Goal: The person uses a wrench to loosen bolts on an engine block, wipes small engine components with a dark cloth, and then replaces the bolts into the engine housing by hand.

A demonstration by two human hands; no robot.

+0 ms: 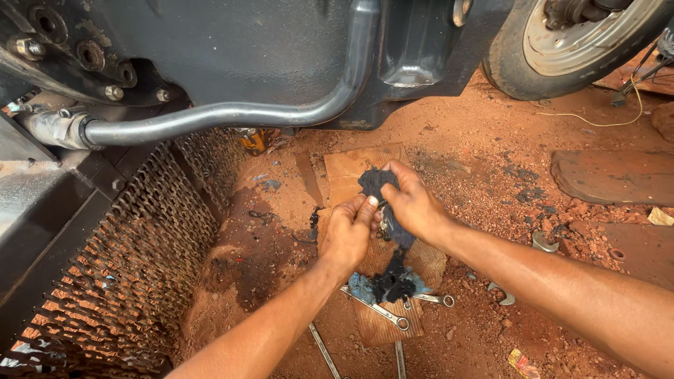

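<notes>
Dark, oily rag (382, 210) held up between both hands, above a piece of cardboard (351, 172) on the red dirt ground (477, 161); upper end bunched over the fingers, lower end hanging down and trailing onto a blue-black heap of cloth (390, 284) on the board. Something small and metallic glinting inside the folds at the middle, too wrapped up to identify. Probably being rubbed clean, judging by the way the fabric is folded around it.

Left hand (347, 231) curled from below, thumb and fingertips pinching the rag and whatever sits within. Right hand (414, 203) coming in from the other side, fingers closed over the top of the cloth, gripping it tight against the left. Both held well off the ground, likely to keep the piece out of the dust.

Spread just beneath: several wrenches (382, 309) lying on the cardboard edge and on the dirt, within easy reach. Another open-ended one (544, 242) further right.

Further out: a perforated metal step (140, 245) at left, a curved grey pipe (232, 112) running under a dark machine body (232, 49), bolts along its flange. Wheel (569, 42) at top right, thin yellow wire (604, 125) beside it.
</notes>
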